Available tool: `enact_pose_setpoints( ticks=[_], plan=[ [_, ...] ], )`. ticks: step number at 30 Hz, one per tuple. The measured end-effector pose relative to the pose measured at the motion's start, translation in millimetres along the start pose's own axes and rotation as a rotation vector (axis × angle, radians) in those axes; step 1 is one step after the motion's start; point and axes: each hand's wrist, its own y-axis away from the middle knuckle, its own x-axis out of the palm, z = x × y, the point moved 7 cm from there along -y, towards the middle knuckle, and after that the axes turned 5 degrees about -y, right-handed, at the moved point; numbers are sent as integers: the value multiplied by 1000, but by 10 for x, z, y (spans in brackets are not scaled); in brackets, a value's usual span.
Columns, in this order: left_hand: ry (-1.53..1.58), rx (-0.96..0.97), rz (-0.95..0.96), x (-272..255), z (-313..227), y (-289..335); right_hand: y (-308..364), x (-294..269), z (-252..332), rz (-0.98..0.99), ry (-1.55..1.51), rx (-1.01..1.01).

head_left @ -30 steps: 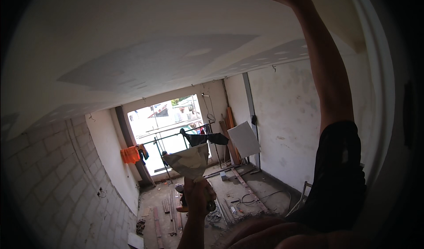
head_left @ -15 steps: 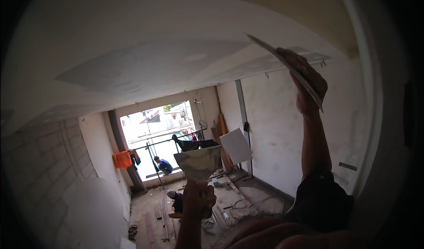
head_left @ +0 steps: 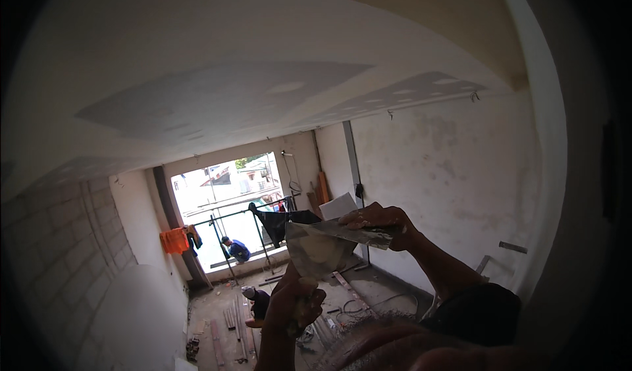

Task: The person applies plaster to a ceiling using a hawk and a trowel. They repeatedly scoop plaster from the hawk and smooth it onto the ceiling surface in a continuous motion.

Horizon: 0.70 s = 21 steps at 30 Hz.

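Note:
My left hand (head_left: pixel 297 306) is closed round the handle of a wide putty knife (head_left: pixel 297 249), blade upward. Pale filling compound (head_left: pixel 324 251) lies on its blade. My right hand (head_left: pixel 388 221) grips a flat metal blade (head_left: pixel 374 238), fingers over one face and thumb side hidden. That blade meets or overlaps the right upper part of the putty knife; exactly where they touch is hard to tell. Overhead stretches a pale ceiling (head_left: pixel 171 35) with grey and whitish patches. White smears show on the right fingers.
A person in blue (head_left: pixel 236 249) crouches by the bright window opening (head_left: pixel 197 190); another person (head_left: pixel 258 303) is below near my left hand. Orange cloth (head_left: pixel 175 240) hangs on a metal rail. Boards and strips (head_left: pixel 232 318) litter the floor. A white panel (head_left: pixel 338 205) leans behind my right hand.
My right hand has come down and left from near the ceiling, bringing its metal blade to the putty knife. My left hand and putty knife have shifted slightly right.

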Motion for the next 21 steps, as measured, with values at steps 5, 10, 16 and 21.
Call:
enact_pose_setpoints(
  ticks=[5,10,16,21],
  plan=[
    [53,105,-13,38,-147,156,-9,-415,184,74,253,-81],
    [163,126,-161,-360,-220,196,24,-1329,744,-654,575,292],
    [149,-9,-73,-237,7,-5,-1256,-1180,1950,-312,1045,-745],
    [138,-115,-112,-397,136,-120,-2085,-1468,2262,-353,1454,-868]
  ],
)
